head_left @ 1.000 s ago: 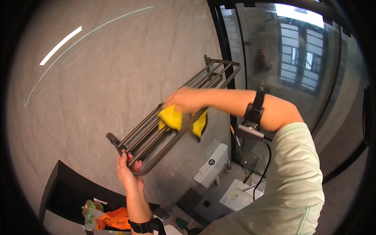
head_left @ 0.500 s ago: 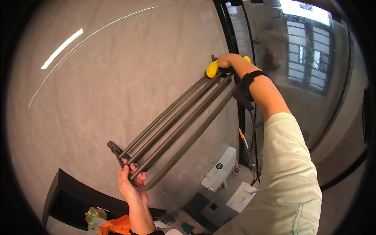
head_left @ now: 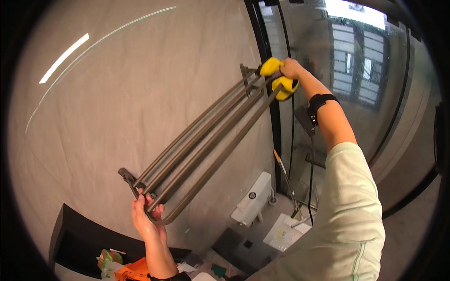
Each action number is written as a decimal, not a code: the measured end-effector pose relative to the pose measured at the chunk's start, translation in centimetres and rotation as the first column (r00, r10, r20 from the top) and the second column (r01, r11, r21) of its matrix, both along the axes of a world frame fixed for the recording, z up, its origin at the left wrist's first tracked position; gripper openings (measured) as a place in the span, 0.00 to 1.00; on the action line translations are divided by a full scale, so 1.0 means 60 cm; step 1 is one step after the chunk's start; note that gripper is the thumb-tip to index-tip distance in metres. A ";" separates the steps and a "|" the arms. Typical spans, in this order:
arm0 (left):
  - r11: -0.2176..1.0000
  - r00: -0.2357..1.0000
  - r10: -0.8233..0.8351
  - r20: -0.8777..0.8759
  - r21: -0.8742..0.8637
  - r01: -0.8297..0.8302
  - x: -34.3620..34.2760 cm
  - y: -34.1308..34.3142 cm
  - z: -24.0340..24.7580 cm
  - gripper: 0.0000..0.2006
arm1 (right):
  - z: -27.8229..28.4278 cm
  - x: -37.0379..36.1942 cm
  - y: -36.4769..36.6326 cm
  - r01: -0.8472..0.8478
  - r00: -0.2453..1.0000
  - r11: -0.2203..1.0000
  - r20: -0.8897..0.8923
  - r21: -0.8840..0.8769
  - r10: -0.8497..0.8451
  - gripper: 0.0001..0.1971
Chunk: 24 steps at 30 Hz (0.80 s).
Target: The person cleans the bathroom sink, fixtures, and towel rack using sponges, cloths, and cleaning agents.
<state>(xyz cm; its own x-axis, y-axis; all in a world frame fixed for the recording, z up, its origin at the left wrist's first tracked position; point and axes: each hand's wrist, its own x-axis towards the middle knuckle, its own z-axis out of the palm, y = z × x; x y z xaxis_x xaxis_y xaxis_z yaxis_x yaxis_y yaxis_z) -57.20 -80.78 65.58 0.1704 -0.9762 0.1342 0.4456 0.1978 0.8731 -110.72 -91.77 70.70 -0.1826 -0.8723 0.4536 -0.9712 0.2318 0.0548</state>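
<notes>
A dark metal towel rack (head_left: 225,156) with several parallel bars juts out from the wall, running from lower left to upper right. At its near left end my left hand (head_left: 147,216) is closed round the end piece, its fingers curled up between the bars. My right hand (head_left: 291,69) reaches to the far right end and grips a yellow cloth (head_left: 283,89). The cloth is draped over the rack's end there, with a dark patch between its two yellow parts. My right palm is hidden from view.
Right of the rack stands a black-framed glass partition (head_left: 318,70). Below are a white toilet cistern (head_left: 251,201) and an orange-tipped pole (head_left: 277,157). At lower left, a black wall shelf (head_left: 84,234) stands near an orange bag (head_left: 133,270). A dark device with a cable (head_left: 311,173) hangs by my right arm.
My right hand has moved with the yellow cloth outward to the right, onto the rack's end and front bar. My left hand keeps its hold. The whole view has shifted slightly.
</notes>
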 end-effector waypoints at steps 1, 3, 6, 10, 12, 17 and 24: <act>1.000 1.000 0.012 0.004 0.001 -0.012 0.002 0.000 -0.001 0.11 | -0.016 -0.009 -0.002 0.115 0.954 0.982 0.292 -0.150 -0.067 0.18; 1.000 1.000 0.015 0.015 0.026 -0.015 0.006 -0.001 -0.005 0.11 | -0.050 -0.022 -0.016 0.282 0.713 0.922 0.701 -0.264 -0.018 0.22; 0.999 1.000 0.006 -0.007 -0.040 -0.007 0.010 0.007 -0.004 0.11 | -0.056 0.068 0.023 0.184 0.034 0.956 0.974 -0.228 0.225 0.21; 0.999 0.999 -0.010 -0.030 -0.042 0.008 0.015 0.004 -0.006 0.11 | -0.065 0.166 0.065 -0.032 -0.343 0.929 0.877 -0.369 0.336 0.15; 1.000 0.999 0.020 -0.031 0.005 -0.020 0.001 -0.004 -0.009 0.11 | -0.070 0.228 0.102 -0.040 -0.446 0.906 0.819 -0.422 0.362 0.15; 0.997 0.998 0.065 0.019 0.034 -0.066 0.011 -0.007 -0.007 0.13 | -0.113 0.413 0.142 0.054 -0.539 0.884 0.731 -0.465 0.418 0.18; 0.998 1.000 -0.004 0.027 0.057 0.002 0.004 -0.021 -0.014 0.17 | -0.134 0.734 0.240 0.164 -0.636 0.720 0.485 -0.675 0.600 0.13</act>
